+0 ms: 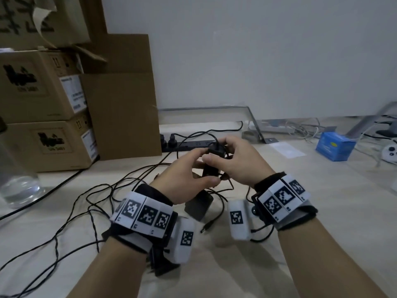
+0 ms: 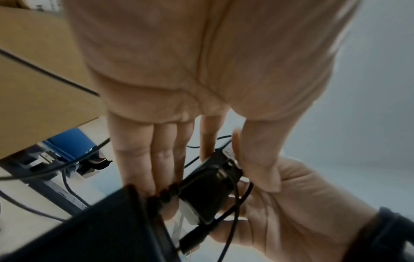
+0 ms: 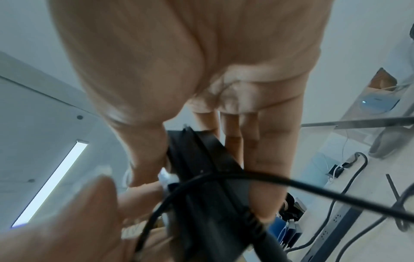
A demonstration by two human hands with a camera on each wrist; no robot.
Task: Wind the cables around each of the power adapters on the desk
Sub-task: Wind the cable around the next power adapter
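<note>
Above the desk's middle I hold a black power adapter (image 1: 211,167) between both hands. My left hand (image 1: 189,177) pinches its lower end between thumb and fingers. My right hand (image 1: 236,162) grips its upper part, thumb on the near face. In the left wrist view the adapter (image 2: 210,189) has a thin cable (image 2: 235,200) looped over it. The right wrist view shows the adapter (image 3: 201,159) between thumb and fingers, with the cable (image 3: 291,184) crossing it. A second adapter (image 1: 198,204) lies on the desk below my hands, its barrel plug (image 1: 207,227) nearby.
Loose black cables (image 1: 96,203) sprawl over the left of the desk. A black power strip (image 1: 189,145) lies behind my hands. Cardboard boxes (image 1: 43,93) stack at the left, with a clear bottle (image 1: 17,186) in front. A blue box (image 1: 335,146) and a white controller (image 1: 390,154) sit at the right.
</note>
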